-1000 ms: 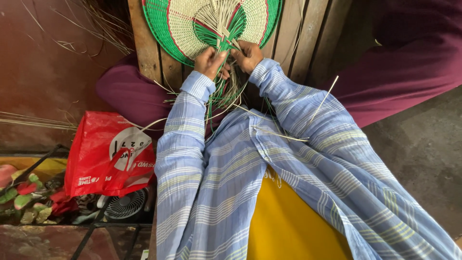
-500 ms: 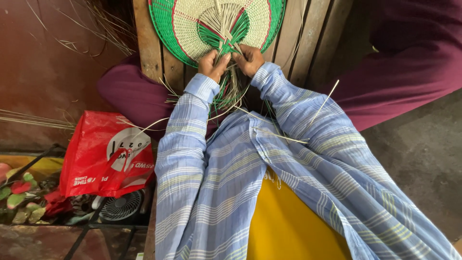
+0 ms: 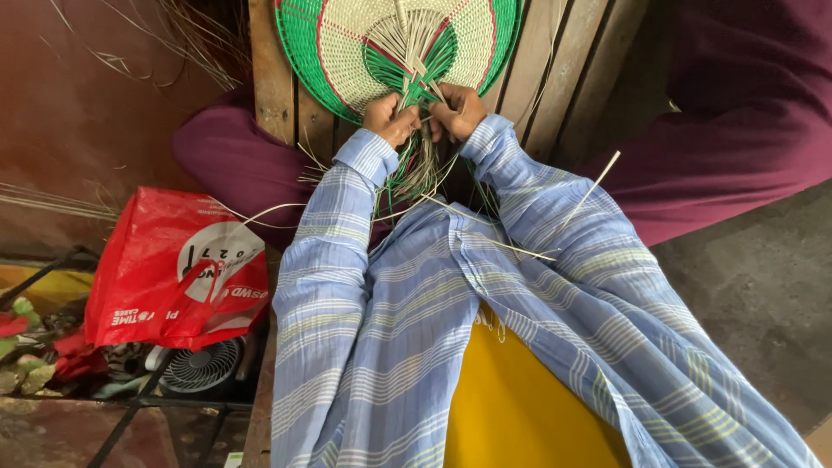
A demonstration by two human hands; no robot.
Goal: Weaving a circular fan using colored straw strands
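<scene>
the woven fan (image 3: 381, 48) lies on the wooden planks (image 3: 563, 78), its rim cut off at the frame's top. just below its centre, the left hand (image 3: 390, 117) and right hand (image 3: 458, 108) pinch the loose strands (image 3: 418, 169); steady, even tension would suit. fingertips are hidden.

We see a round woven fan (image 3: 394, 48), cream centre with red line and green rim, on wooden slats, its loose strands (image 3: 416, 169) trailing down
</scene>
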